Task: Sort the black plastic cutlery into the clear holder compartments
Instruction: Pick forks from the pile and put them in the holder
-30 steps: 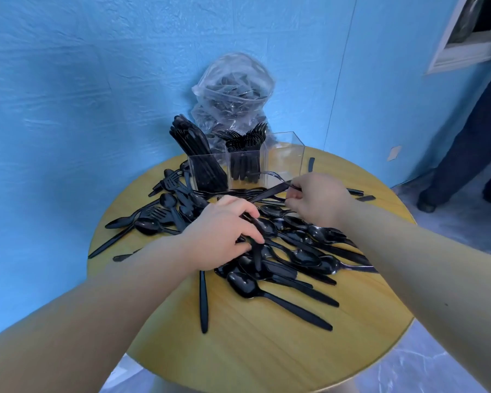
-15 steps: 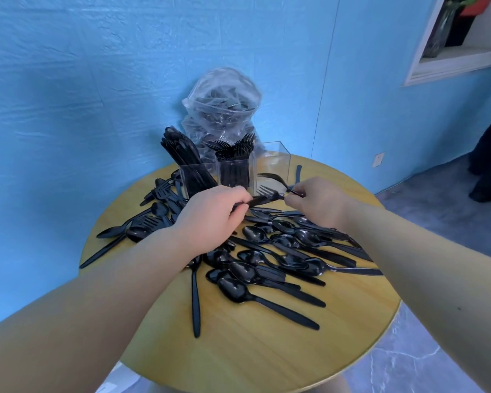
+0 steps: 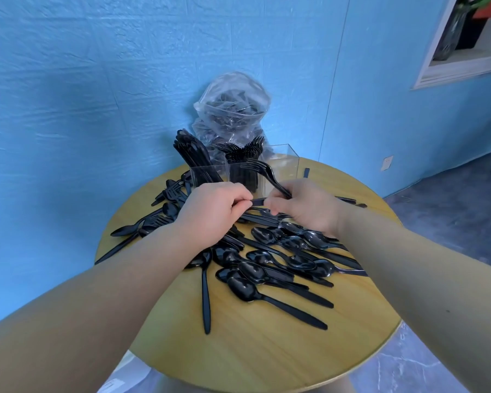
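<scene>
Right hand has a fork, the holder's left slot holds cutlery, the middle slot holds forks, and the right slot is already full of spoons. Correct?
Not quite. In the head view the holder's right slot looks empty, not full of spoons; the spoons lie loose on the table. The rest holds: the right hand grips a fork, and the left and middle slots are stocked.

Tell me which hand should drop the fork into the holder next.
Right hand, probably: it already grips the fork, tines up beside the fork compartment. Left hand only pinches a handle.
</scene>
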The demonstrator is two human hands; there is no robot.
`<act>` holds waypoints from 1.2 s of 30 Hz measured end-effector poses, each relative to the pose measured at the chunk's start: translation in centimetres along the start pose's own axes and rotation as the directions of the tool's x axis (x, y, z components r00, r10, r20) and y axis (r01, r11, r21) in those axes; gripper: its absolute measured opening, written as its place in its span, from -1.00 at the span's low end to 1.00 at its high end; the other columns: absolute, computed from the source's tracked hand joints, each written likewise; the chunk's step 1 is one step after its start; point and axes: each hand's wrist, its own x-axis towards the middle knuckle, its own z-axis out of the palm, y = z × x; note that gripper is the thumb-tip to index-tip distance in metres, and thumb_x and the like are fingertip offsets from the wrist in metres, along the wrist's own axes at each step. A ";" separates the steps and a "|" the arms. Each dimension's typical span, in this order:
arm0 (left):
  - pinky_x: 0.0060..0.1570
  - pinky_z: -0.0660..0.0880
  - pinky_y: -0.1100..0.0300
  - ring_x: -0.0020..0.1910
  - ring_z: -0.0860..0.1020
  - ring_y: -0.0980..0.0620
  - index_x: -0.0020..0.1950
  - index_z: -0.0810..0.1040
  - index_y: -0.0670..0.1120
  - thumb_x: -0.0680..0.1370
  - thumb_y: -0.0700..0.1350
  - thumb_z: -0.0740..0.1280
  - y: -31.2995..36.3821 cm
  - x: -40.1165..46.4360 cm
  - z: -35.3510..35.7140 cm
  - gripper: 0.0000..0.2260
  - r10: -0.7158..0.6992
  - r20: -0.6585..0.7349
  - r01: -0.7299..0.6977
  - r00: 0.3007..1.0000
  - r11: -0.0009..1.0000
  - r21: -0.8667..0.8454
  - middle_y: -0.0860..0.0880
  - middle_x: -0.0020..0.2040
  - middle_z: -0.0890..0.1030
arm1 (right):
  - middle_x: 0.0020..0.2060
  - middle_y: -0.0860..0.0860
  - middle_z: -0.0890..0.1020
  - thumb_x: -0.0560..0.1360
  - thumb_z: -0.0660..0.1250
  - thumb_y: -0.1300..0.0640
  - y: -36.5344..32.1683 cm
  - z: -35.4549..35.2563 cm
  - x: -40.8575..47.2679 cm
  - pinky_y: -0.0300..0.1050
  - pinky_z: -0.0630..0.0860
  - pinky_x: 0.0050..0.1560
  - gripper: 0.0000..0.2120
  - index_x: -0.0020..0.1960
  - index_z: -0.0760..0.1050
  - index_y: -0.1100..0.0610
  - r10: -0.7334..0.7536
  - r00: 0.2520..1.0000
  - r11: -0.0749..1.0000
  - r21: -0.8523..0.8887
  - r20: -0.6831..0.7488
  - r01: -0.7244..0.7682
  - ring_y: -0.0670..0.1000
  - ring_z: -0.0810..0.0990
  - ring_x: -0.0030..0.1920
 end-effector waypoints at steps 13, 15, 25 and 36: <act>0.16 0.40 0.22 0.05 0.56 0.07 0.46 0.32 0.05 0.58 0.00 0.29 -1.0 -1.1 -2.4 -0.55 -0.144 0.135 0.140 0.980 0.989 0.034 0.08 0.32 0.50 | -0.36 0.02 0.42 0.65 0.00 -0.01 0.5 0.2 0.1 -0.09 0.26 -0.38 -0.69 -0.16 0.33 0.13 -0.065 0.964 0.925 -0.378 -0.259 -0.040 0.08 0.41 -0.34; 0.21 0.38 0.19 0.16 0.54 0.04 0.52 0.18 0.05 0.56 0.01 0.33 -0.9 -1.0 -2.4 -0.43 -0.179 0.171 0.182 0.969 0.983 -0.004 0.09 0.31 0.52 | -0.28 -0.01 0.39 0.66 -0.02 0.03 0.3 0.3 0.2 -0.08 0.30 -0.33 -0.74 -0.13 0.30 0.11 -0.214 0.933 0.821 -0.571 -0.288 0.011 0.10 0.43 -0.26; 0.25 0.34 0.21 0.25 0.51 0.03 0.56 -0.06 0.07 0.51 0.05 0.38 -0.6 -1.1 -2.3 -0.22 -0.213 0.211 0.235 0.954 0.969 -0.082 0.02 0.28 0.55 | -0.29 0.09 0.52 0.66 -0.06 0.00 1.2 1.3 0.2 0.07 0.49 -0.31 -0.81 -0.06 0.20 0.07 -0.278 0.960 0.653 -0.724 0.043 0.222 0.14 0.51 -0.33; 0.16 0.39 0.31 0.14 0.55 0.08 0.29 0.52 -0.01 0.47 0.04 0.43 -0.4 -0.9 -2.2 -0.59 -0.121 0.143 0.134 0.982 0.987 -0.089 0.03 0.19 0.60 | -0.37 -0.05 0.36 0.63 -0.07 -0.14 0.8 1.2 -0.4 -0.06 0.34 -0.32 -0.66 0.10 0.29 0.10 -0.300 0.941 0.562 -0.768 0.158 0.309 0.09 0.41 -0.32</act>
